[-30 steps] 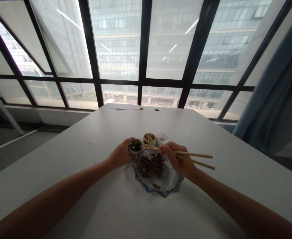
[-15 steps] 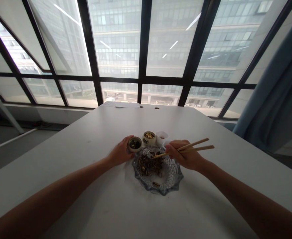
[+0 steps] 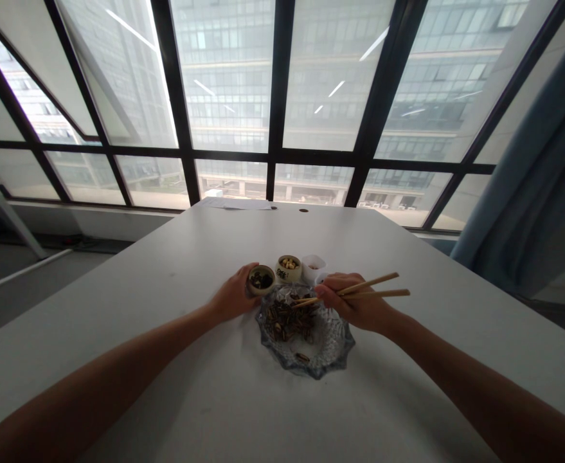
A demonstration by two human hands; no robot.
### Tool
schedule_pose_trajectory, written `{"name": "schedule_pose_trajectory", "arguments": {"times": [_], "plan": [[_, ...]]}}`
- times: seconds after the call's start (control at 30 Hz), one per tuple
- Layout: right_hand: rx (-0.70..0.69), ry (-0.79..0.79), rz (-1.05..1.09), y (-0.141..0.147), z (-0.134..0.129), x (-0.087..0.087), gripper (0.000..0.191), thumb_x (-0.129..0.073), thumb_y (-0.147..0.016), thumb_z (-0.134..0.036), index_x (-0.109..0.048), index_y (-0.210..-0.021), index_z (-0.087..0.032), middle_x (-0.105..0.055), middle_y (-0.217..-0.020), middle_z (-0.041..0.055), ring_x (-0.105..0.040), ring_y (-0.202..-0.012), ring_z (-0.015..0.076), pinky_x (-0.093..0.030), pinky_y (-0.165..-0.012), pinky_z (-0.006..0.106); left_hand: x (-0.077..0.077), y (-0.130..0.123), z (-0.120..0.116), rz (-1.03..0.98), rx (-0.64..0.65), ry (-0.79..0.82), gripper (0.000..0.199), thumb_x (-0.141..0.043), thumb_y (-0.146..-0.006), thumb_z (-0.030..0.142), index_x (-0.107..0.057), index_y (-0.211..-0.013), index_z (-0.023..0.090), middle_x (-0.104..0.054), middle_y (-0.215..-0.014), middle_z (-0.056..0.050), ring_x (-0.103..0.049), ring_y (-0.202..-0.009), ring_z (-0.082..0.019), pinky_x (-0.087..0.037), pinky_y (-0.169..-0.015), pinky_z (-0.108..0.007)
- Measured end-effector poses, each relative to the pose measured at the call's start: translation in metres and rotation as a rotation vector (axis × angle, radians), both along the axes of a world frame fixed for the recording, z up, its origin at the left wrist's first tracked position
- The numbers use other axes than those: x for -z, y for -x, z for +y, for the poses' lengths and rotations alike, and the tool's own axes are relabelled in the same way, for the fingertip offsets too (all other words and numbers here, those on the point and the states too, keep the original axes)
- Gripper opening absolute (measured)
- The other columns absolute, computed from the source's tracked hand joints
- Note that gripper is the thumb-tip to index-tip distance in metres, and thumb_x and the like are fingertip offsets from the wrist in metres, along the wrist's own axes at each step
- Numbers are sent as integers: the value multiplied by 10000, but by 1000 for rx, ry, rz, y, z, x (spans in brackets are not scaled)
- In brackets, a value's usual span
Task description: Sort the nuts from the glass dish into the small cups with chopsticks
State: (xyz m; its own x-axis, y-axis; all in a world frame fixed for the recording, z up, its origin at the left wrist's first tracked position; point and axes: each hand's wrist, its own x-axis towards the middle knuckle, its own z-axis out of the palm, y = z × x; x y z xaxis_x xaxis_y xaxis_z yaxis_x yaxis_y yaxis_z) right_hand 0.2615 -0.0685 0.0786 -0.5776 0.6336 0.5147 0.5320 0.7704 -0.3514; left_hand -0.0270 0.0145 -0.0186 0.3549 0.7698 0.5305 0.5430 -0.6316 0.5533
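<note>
My left hand (image 3: 236,292) is wrapped around a small round cup (image 3: 261,290) with dark pieces in it, at the left rim of a glass bowl (image 3: 333,357). In my right hand (image 3: 354,302) is a pair of chopsticks (image 3: 376,294), their tips down among the dark, seed-like pieces (image 3: 282,318) heaped in the bowl's left part. One such piece lies apart near the bowl's front. Whether the tips pinch a piece is too small to tell. Behind the bowl stands a second small cup (image 3: 289,273) with pale, nut-like pieces and dark lettering.
A white plastic cup (image 3: 313,267) stands right of the lettered cup, and another white container is partly hidden by my right hand. White paper sheets (image 3: 238,204) lie at the far edge of the white table (image 3: 205,399). Windows stand beyond; a blue curtain (image 3: 528,193) hangs at right.
My right hand and the chopsticks have shifted slightly left, with the tips still in the heap. My left hand and the cup stay in the same place.
</note>
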Motion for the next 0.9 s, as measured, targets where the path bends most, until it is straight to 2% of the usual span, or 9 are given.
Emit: {"name": "schedule_pose_trajectory", "arguments": {"times": [0.2, 0.37, 0.7, 0.9], "plan": [[-20, 35, 12, 0, -2, 0, 523, -389, -1053, -444, -502, -603, -201, -519, -518, 4, -474, -481, 118, -383, -516, 255, -1, 0, 0, -8, 4, 5, 754, -758, -679, 192, -490, -1383, 168, -623, -1369, -166, -617, -1256, -315, -490, -1108, -486], [13, 68, 97, -2, 0, 4, 502, -420, -1041, -433, -555, -621, -193, -595, -534, 17, -527, -463, 116, -406, -498, 242, 0, 0, 0, -9, 7, 5, 768, -763, -662, 183, -491, -1380, 163, -619, -1371, -173, -612, -1262, -322, -485, -1110, -502], [230, 133, 44, -8, 1, -4, 546, -472, -994, -522, -583, -578, -187, -578, -458, 11, -518, -404, 120, -354, -409, 231, 0, 0, 1, 10, 9, 6, 757, -752, -678, 210, -480, -1382, 148, -618, -1370, -183, -611, -1266, -326, -488, -1108, -498], [164, 172, 113, 0, -6, -9, 532, -471, -992, -493, -613, -584, -182, -607, -470, 14, -537, -407, 109, -388, -421, 211, 2, 0, 2, 4, 11, -6, 769, -759, -666, 189, -479, -1382, 164, -619, -1374, -176, -617, -1259, -319, -491, -1103, -495]]}}
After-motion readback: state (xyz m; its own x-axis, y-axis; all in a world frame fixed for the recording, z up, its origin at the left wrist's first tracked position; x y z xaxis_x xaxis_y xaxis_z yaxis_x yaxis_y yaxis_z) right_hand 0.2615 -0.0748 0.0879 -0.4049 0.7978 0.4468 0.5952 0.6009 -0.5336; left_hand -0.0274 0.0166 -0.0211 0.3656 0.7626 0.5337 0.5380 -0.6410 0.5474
